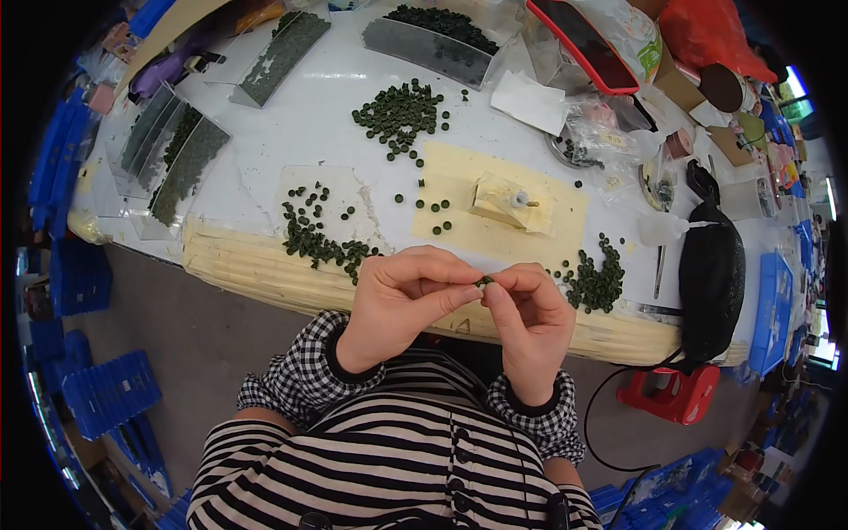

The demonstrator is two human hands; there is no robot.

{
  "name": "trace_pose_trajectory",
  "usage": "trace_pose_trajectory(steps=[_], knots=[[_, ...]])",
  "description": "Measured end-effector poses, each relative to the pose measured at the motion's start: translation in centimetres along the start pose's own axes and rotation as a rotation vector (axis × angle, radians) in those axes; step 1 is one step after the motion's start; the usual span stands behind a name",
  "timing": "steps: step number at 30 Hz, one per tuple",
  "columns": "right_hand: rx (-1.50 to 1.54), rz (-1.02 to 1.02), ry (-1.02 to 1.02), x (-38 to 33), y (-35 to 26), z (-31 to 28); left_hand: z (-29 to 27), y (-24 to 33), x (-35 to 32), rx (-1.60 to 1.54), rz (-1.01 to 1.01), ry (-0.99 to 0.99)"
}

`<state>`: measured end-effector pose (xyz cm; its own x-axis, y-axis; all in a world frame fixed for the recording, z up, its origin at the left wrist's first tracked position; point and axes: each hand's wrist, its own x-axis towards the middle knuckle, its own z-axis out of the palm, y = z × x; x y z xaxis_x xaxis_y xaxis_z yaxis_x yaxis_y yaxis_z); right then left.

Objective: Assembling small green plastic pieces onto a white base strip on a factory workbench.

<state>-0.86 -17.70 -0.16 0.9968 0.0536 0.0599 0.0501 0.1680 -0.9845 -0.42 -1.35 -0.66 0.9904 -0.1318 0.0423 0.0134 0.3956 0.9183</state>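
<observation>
My left hand (399, 296) and my right hand (533, 325) meet above the table's front edge. Between their pinched fingertips is a small dark green round piece (483, 282), mostly covered by the fingers. Beside my left hand lies a loose pile of similar green pieces (320, 246). Another pile (597, 281) is just right of my right hand, and a larger one (402, 115) sits farther back. Beyond my hands, a block wrapped in yellow tape (508, 205), with a small metal post on it, stands on a yellow sheet (450, 166).
Clear bins (433, 51) of green pieces stand at the back and left. A phone in a red case (587, 46) leans at the back right. Tweezers (660, 272) and a black bag (711, 274) lie to the right. Below are a red stool (671, 395) and blue crates (110, 393).
</observation>
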Motion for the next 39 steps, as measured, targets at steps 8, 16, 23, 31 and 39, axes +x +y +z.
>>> trace_pose_trajectory(steps=[8,16,23,31,39], knots=[[-0.258,-0.191,0.059,-0.1,0.0,0.5,0.0,0.2,0.0,0.030,-0.009,0.017],[-0.371,-0.265,0.054,-0.2,-0.1,0.4,0.0,0.3,0.1,0.089,-0.015,0.032],[-0.202,-0.103,0.020,-0.5,-0.1,0.1,-0.2,0.5,0.4,0.072,-0.027,0.000],[-0.360,-0.256,-0.026,-0.3,-0.5,-0.4,-0.6,0.8,0.7,0.171,0.026,-0.061],[-0.388,-0.269,-0.031,-0.2,-0.7,-0.6,-0.3,0.6,0.6,0.237,0.044,-0.023]])
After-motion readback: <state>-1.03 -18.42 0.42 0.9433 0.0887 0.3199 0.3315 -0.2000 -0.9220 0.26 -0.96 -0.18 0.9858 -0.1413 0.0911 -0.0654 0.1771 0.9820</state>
